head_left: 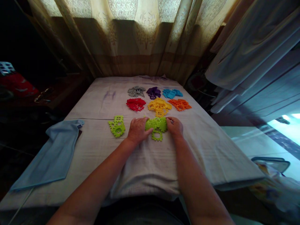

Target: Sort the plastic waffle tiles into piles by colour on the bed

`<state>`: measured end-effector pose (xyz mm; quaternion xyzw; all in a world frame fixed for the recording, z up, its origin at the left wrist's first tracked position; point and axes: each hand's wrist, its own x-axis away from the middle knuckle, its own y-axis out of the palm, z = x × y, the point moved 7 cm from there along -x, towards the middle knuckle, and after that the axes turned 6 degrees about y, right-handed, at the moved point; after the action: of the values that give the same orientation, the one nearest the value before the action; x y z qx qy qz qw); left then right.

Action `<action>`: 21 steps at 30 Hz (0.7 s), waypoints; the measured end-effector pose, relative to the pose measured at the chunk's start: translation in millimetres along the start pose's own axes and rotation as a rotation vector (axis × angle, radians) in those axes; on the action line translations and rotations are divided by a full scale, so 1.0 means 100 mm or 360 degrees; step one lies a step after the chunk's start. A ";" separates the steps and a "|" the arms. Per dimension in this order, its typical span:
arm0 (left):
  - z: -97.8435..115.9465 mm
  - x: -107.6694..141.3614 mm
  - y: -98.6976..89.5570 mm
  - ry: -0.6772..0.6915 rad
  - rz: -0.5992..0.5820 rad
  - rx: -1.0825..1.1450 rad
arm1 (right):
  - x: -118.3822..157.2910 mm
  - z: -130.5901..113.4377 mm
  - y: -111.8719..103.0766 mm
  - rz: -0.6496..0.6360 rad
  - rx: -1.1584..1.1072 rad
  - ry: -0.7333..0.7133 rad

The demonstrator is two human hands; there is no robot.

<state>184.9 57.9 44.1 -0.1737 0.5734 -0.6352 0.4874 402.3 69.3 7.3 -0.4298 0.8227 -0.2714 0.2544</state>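
Observation:
Green toothed plastic pieces [156, 125] lie between my two hands near the middle of the cloth-covered table. My left hand [138, 129] grips their left edge, with the thumb across the near side. On the right edge, the curled fingers of my right hand [174, 126] close on the same green pieces. A square green frame piece [157, 135] sticks out toward me below them. Further left, a smaller group of green pieces [117, 127] rests on the cloth, touched by neither hand.
Beyond my hands lie red [136, 104], yellow [159, 106], orange [180, 104], grey [136, 91], purple [153, 92] and blue [172, 93] piles. A light blue cloth [53, 153] hangs at the left over the table [93, 168]. Curtains [126, 47] stand behind.

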 end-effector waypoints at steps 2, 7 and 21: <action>0.02 -0.05 0.03 0.0018 0.0009 0.0013 | 0.00 -0.01 -0.01 0.0002 -0.0014 0.0014; -0.27 0.17 -0.07 -0.0045 -0.0007 -0.0115 | -0.01 -0.02 -0.03 -0.0023 -0.0033 0.0018; -1.05 1.01 -0.54 -0.0488 0.0090 -0.0351 | 0.02 0.02 -0.02 -0.0020 0.0001 0.0032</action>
<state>33.9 27.1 28.7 -0.3046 0.5632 -0.5206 0.5648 403.6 66.5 6.6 -0.4321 0.8224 -0.2776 0.2447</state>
